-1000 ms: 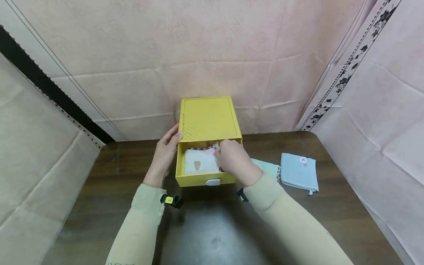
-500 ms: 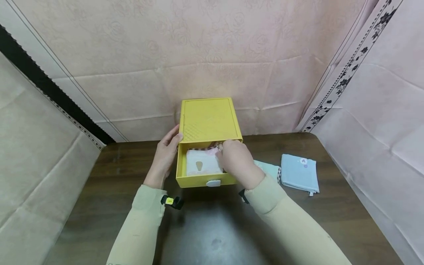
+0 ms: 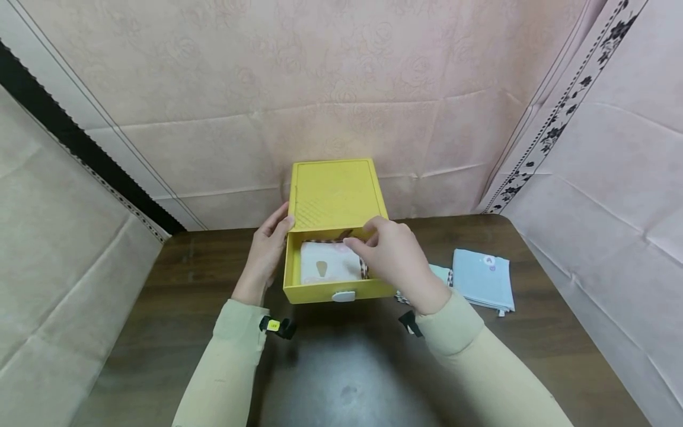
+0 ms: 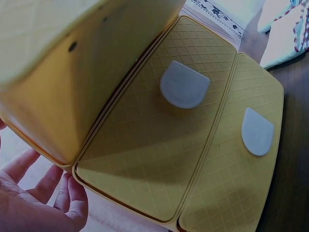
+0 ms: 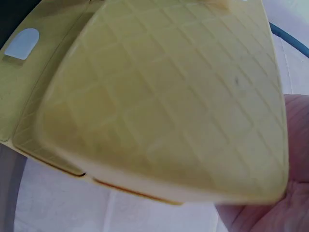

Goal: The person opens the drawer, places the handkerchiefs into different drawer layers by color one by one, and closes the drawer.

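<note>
A yellow drawer cabinet [image 3: 338,193] stands at the back of the table, its top drawer [image 3: 315,292] pulled out. Inside lies a folded white cloth [image 3: 326,262] with dark checked edging and a brown motif. My left hand [image 3: 262,252] rests against the cabinet's left side; its fingers [image 4: 43,186] touch the yellow wall in the left wrist view. Over the drawer's right part is my right hand [image 3: 397,252], thumb and fingers apart, with nothing seen between them. In the right wrist view the drawer front [image 5: 169,101] hides most of that hand.
A folded blue cloth [image 3: 482,279] lies on the wooden table [image 3: 347,367] to the right, beside a pale green cloth [image 3: 441,273] with checked edging, partly behind my right hand. Lower closed drawers [image 4: 140,145] have white handles. Patterned fabric [image 3: 341,89] hangs close behind the cabinet.
My right hand has drawn back slightly to the right from the cloth in the drawer, and its fingers have spread. My left hand stays on the cabinet's side.
</note>
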Available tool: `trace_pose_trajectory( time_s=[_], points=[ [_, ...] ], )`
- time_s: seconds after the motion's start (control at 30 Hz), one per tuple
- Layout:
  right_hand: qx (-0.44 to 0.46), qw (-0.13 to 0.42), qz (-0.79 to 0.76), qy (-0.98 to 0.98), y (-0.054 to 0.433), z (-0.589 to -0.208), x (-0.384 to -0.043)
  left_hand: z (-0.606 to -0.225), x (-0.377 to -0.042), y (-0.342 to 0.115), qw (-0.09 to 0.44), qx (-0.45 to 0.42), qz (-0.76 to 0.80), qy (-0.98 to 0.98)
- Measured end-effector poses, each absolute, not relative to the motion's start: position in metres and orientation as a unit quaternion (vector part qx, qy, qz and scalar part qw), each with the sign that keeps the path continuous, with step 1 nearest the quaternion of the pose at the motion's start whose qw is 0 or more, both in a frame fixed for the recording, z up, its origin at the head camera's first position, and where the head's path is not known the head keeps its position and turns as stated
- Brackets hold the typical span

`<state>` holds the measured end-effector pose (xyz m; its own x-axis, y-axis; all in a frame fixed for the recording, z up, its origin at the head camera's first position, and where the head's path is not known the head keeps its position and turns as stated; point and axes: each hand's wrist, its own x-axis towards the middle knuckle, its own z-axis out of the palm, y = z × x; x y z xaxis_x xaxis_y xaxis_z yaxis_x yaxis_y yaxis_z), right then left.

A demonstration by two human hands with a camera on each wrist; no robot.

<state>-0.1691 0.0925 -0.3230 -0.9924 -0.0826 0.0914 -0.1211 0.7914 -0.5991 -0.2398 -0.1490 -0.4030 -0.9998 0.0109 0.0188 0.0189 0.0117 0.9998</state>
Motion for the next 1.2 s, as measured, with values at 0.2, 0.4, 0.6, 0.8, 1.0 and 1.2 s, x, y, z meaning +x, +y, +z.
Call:
trace_pose_trajectory(
  time_s=[0.2,0.4,0.6,0.8,1.0,1.2],
  points=[
    [0.043,0.042,0.409,-0.911,0.108,-0.317,-0.160,-0.403,-0.240,-0.149,0.007,-0.013,-0.706,-0.708],
    [0.037,0.001,0.517,-0.855,0.116,-0.308,-0.140,-0.403,-0.240,-0.150,0.005,-0.012,-0.702,-0.712],
    [0.041,-0.033,0.551,-0.833,0.116,-0.314,-0.125,-0.405,-0.241,-0.150,0.002,-0.009,-0.698,-0.716],
    [0.054,-0.047,0.560,-0.826,0.115,-0.322,-0.113,-0.405,-0.242,-0.149,0.004,-0.011,-0.697,-0.717],
    [0.062,-0.069,0.574,-0.814,0.112,-0.331,-0.106,-0.404,-0.241,-0.149,0.005,-0.017,-0.698,-0.716],
    [0.080,-0.078,0.585,-0.803,0.109,-0.339,-0.103,-0.406,-0.241,-0.149,0.003,-0.017,-0.699,-0.714]
  ],
)
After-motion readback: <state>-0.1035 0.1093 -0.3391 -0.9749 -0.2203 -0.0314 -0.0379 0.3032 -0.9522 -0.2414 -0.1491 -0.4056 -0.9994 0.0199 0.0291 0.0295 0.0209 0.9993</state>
